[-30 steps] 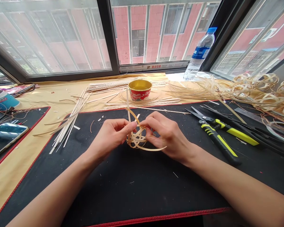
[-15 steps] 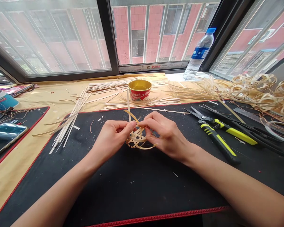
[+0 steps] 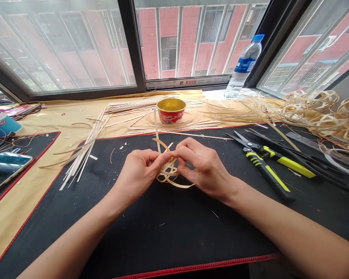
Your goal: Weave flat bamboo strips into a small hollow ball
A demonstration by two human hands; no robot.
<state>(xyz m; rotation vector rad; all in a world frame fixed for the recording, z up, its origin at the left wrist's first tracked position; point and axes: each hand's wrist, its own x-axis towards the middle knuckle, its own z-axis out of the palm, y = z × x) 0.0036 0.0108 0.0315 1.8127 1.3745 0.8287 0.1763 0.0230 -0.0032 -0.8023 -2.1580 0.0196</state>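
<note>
Between my hands, over the black mat (image 3: 163, 232), is a small openwork piece woven from pale bamboo-like strips (image 3: 169, 174). My left hand (image 3: 144, 164) pinches its upper edge between thumb and fingers. From the other side my right hand (image 3: 200, 164) grips the same edge, its thumb and index finger meeting the left thumb tip. One strip end stands upright behind the left fingers, and another curves up between the hands. A looser strip bows out below the right fingers. The fingers hide the upper part of the weave.
Yellow-handled pruning shears (image 3: 267, 174) lie right, beside black scissors (image 3: 308, 159). Loose strips (image 3: 85, 151) lie left. A red tin bowl (image 3: 171, 112) stands at the back, a water bottle (image 3: 244, 68) by the window. Woven strip balls (image 3: 322, 112) pile at right; a phone (image 3: 8, 166) lies left.
My left thumb has slid right along the weave's upper edge, closing the gap to my right fingertips. The woven piece has tilted slightly, and its lower loop sits a little lower.
</note>
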